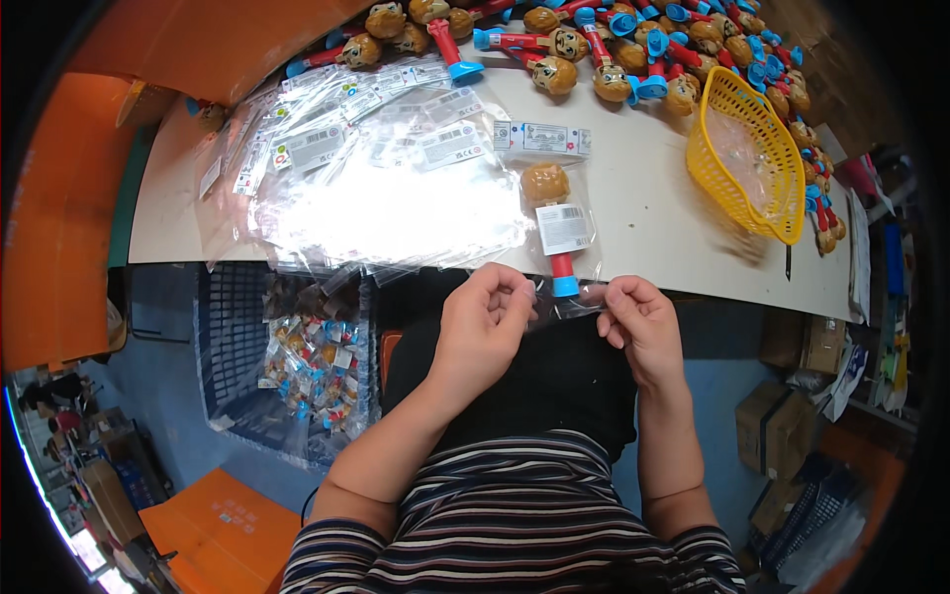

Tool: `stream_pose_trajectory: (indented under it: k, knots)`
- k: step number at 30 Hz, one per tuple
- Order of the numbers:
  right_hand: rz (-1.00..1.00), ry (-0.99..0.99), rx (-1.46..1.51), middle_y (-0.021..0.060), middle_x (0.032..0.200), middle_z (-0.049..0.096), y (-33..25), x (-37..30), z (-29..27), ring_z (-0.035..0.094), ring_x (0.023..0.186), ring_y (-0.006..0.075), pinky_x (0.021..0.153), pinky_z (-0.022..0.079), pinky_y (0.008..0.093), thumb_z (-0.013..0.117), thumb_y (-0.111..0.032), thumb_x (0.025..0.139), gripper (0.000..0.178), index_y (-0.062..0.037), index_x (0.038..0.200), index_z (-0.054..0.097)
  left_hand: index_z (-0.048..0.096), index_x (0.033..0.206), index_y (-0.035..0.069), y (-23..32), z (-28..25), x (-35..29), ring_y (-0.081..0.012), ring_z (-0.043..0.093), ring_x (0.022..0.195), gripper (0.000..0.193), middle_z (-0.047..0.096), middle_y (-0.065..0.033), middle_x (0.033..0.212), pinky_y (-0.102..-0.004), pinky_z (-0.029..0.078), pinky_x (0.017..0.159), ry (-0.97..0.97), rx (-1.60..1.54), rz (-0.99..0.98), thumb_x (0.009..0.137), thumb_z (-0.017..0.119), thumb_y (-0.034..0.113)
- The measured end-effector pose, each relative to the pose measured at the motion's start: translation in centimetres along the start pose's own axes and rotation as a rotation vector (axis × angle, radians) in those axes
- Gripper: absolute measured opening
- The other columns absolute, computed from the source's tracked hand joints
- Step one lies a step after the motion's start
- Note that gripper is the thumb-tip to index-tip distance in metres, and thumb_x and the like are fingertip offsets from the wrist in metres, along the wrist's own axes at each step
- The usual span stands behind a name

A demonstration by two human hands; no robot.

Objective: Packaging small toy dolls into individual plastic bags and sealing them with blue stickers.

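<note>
A clear plastic bag with a printed header strip lies at the table's front edge. Inside it is a toy figure with a brown head, a white label, a red stem and a blue foot; the foot points toward me. My left hand pinches the bag's near end on one side. On the other side of that end, my right hand grips the film between thumb and fingers. The near end of the bag hangs past the table edge, stretched between both hands.
Flat clear bags with printed headers cover the table's left part. Many loose toys are heaped along the back and right. A yellow basket stands at right. Below the table, a blue crate holds bagged toys. Orange boxes flank the left.
</note>
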State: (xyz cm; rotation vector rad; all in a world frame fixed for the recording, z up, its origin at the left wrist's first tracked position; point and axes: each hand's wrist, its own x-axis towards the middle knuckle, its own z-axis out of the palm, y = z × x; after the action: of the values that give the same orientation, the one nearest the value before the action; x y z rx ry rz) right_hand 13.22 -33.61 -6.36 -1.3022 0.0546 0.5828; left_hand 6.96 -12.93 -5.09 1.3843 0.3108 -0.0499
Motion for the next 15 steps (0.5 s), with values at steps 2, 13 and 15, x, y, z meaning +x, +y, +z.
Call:
stream_pose_trajectory:
  k: [2,13,15]
  knots:
    - [-0.011,0.002,0.026,0.0167,0.102,0.070,0.1,0.0,0.1,0.056,0.062,0.0077,0.049,0.040,0.0162,0.058,-0.015,0.099,0.014,-0.0015,0.097,0.062,0.056,0.099,-0.002,-0.2,0.2,-0.2,-0.0090,0.062,0.076,0.011,0.064,-0.0060,0.088,-0.0224,0.050,0.068,0.051,0.009,0.049,0.098,0.056,0.009]
    - [-0.066,0.031,-0.032,0.0170,0.102,0.070,0.4,0.1,0.8,0.056,0.062,0.0064,0.050,0.040,0.0159,0.058,-0.012,0.098,0.014,0.0004,0.099,0.063,0.051,0.121,0.000,-1.5,-0.1,-1.9,-0.0165,0.064,0.097,0.033,0.054,-0.0119,0.118,-0.0280,0.055,0.084,-0.002,0.079,0.273,0.090,0.063,-0.002]
    - [-0.075,0.030,-0.037,0.0169,0.102,0.070,0.3,0.1,1.0,0.055,0.062,0.0063,0.050,0.040,0.0159,0.058,-0.012,0.098,0.013,0.0005,0.099,0.063,0.053,0.119,-0.001,-1.7,-0.4,-1.7,-0.0165,0.064,0.098,0.033,0.055,-0.0109,0.117,-0.0274,0.054,0.084,0.017,0.100,0.286,0.088,0.065,-0.004]
